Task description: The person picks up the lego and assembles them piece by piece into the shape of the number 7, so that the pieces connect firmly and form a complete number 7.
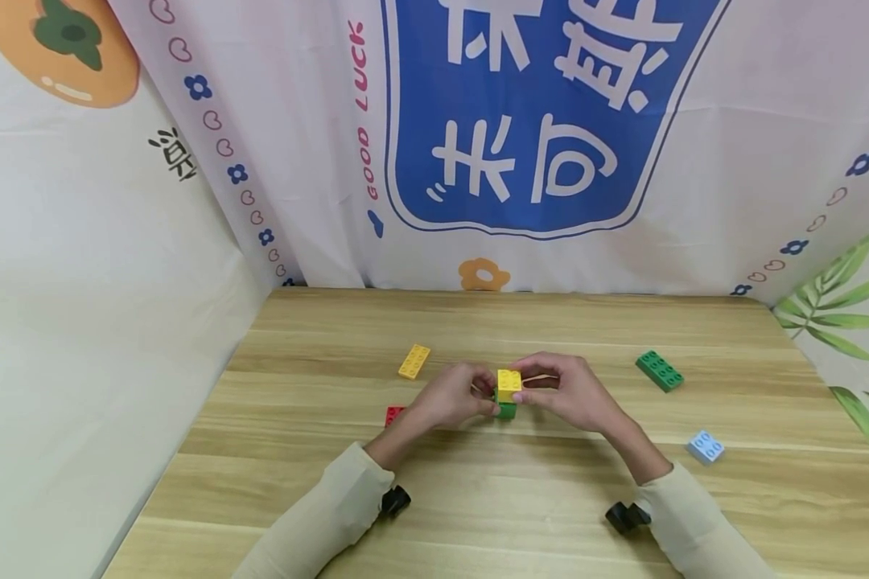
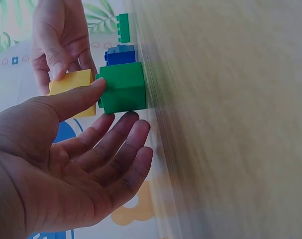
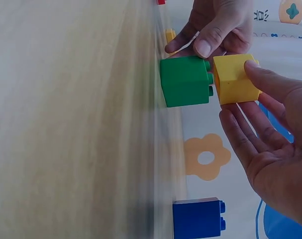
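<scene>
Yellow block (image 1: 508, 386) in right grip (image 1: 574, 392), just above green block (image 1: 507, 411)

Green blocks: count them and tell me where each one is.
2: the small green block under the held yellow block, and the longer green block on the right side of the table. More could be hidden.

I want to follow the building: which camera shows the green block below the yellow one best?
The right wrist view: the green block's side and studs show plainly. In the left wrist view, the left hand overlaps its edge; the head view shows little beneath the yellow block.
</scene>
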